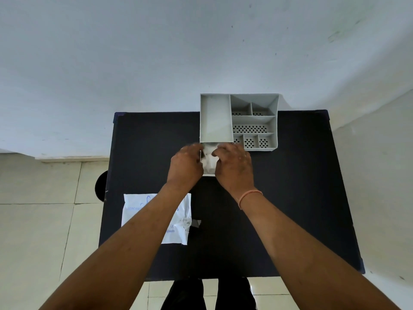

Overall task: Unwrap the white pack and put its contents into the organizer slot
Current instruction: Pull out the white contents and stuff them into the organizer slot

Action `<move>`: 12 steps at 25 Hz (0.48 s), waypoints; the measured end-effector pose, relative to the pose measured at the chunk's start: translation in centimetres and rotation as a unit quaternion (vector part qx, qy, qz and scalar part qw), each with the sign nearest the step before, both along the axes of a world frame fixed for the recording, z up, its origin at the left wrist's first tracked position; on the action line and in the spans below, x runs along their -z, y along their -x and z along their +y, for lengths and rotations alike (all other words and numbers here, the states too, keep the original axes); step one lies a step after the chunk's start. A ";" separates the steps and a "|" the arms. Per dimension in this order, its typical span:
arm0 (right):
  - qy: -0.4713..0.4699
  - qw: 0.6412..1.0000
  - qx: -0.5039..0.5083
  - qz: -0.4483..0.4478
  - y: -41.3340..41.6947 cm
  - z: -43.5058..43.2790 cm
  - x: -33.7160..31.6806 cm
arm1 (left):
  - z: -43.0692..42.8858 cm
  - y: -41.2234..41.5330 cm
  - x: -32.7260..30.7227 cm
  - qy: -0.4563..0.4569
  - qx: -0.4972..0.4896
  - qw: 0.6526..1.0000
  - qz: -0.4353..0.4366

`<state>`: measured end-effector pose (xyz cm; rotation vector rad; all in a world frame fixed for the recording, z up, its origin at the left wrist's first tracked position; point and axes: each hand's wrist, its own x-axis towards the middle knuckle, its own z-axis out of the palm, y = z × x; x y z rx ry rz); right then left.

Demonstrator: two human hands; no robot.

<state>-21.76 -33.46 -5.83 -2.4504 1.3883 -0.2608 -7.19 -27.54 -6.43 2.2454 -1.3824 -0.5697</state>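
A small white pack [208, 161] is pinched between my left hand [185, 167] and my right hand [234, 167], just in front of the grey organizer [273, 121]. Both hands grip its sides, so most of it is hidden. The organizer stands at the table's far edge, with one long slot [215, 118] on its left and several smaller perforated compartments on its right. The pack sits right before the long slot's near wall.
A torn white plastic bag with blue print [178, 222] lies flat at the near left of the black table [301, 198], partly under my left forearm. A wall rises behind the table. Tiled floor shows on the left.
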 end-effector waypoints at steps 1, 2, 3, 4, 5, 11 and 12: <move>0.020 1.000 0.008 -0.012 0.2 -0.1 0.1 | -0.4 -0.2 0.0 -0.020 0.039 0.999 -0.033; 0.027 1.000 -0.007 -0.004 0.3 -0.2 0.2 | -0.9 -0.3 0.1 -0.053 0.075 0.993 -0.070; 0.020 0.999 -0.039 0.019 0.4 -0.2 0.4 | -1.3 -0.4 0.2 -0.087 0.104 0.985 -0.109; -0.001 0.996 -0.077 0.049 0.5 -0.3 0.5 | -1.7 -0.3 0.3 -0.111 0.129 0.974 -0.148; -0.027 0.990 -0.108 0.084 0.6 -0.3 0.5 | -2.0 -0.2 0.4 -0.126 0.152 0.964 -0.180; -0.092 0.977 -0.144 0.130 1.1 -1.4 1.0 | -2.3 -0.3 1.1 -0.179 0.166 0.958 -0.148; -0.079 0.988 -0.113 0.073 1.4 -1.3 1.0 | -2.1 -0.4 1.0 -0.164 0.152 0.968 -0.114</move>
